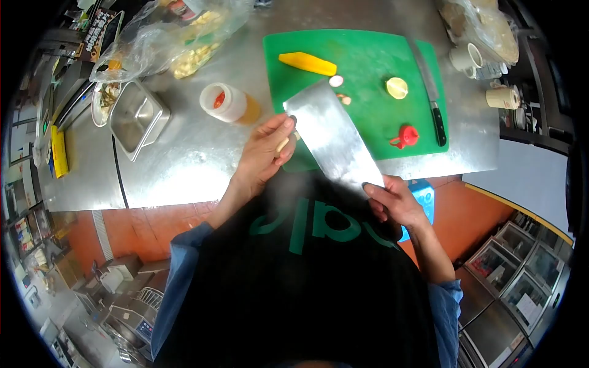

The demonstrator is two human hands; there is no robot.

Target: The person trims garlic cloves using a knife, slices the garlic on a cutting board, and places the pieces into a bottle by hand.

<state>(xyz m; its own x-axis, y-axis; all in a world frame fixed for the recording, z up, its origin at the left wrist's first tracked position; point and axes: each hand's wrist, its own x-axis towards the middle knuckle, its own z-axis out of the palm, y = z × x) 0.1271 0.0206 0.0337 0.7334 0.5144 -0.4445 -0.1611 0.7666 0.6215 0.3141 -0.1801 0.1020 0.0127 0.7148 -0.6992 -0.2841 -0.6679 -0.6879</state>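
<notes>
My right hand (396,202) is closed round the lower end of a cleaver (334,132), its thumb on the broad steel blade. The handle is hidden. At the blade's upper left edge, my left hand (267,147) is closed with small pale pieces (282,145) between its fingers. Under the blade lies a green cutting board (368,55). On it are a long yellow peeled vegetable (308,62), small pinkish pieces (335,81), a cut lemon half (397,88), a red bottle cap (406,136) and a black-handled knife (429,92).
Left of the board stands an uncapped bottle (233,105) with orange liquid and red bits inside. Farther left are a steel pan (138,119) and plastic bags (184,49) with pale chunks. Cups (466,57) stand at the right on the steel table (190,162).
</notes>
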